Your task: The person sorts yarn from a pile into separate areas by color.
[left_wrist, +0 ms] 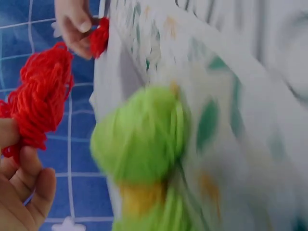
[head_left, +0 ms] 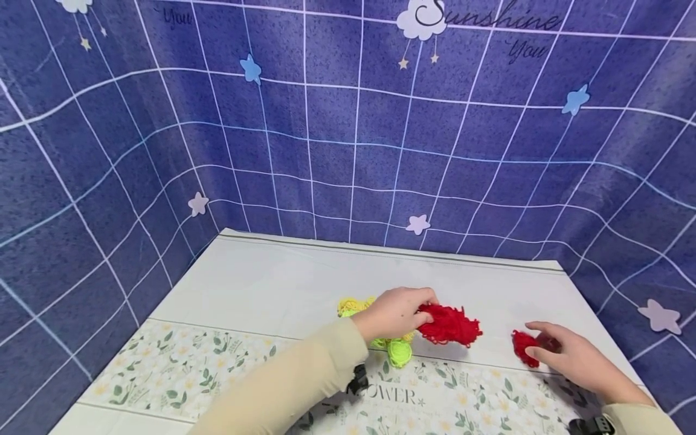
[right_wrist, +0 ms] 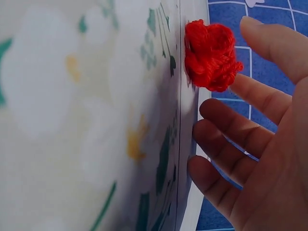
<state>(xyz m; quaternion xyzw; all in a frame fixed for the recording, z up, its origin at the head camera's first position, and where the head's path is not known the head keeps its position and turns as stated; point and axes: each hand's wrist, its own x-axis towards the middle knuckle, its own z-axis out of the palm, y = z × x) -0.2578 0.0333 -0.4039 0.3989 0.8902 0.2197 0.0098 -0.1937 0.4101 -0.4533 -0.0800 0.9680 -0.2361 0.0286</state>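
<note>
Blue grid-patterned cloth (head_left: pixel 337 127) backs a white, partly floral-printed tabletop (head_left: pixel 266 278). Left hand (head_left: pixel 396 311) pinches a large, loopy red yarn bundle (head_left: pixel 450 326). Right hand (head_left: pixel 576 357): fingers loosely parted, grasping nothing, beside a small red yarn bundle (head_left: pixel 524 349) on the table; contact unclear. Head view: lime-green yarn (head_left: pixel 399 353) and yellow yarn (head_left: pixel 356 304), partly hidden by the left hand. Left wrist view adds yellow between two lime masses; right wrist view alone shows the right palm.

Blue backdrop (head_left: pixel 331 115): "Sunshine" (head_left: pixel 496 19) once, "You" (head_left: pixel 527 51) twice, in dark script. Floral tabletop (head_left: pixel 201 356) covering: "OWER" (head_left: pixel 396 395) legible, start obscured.
</note>
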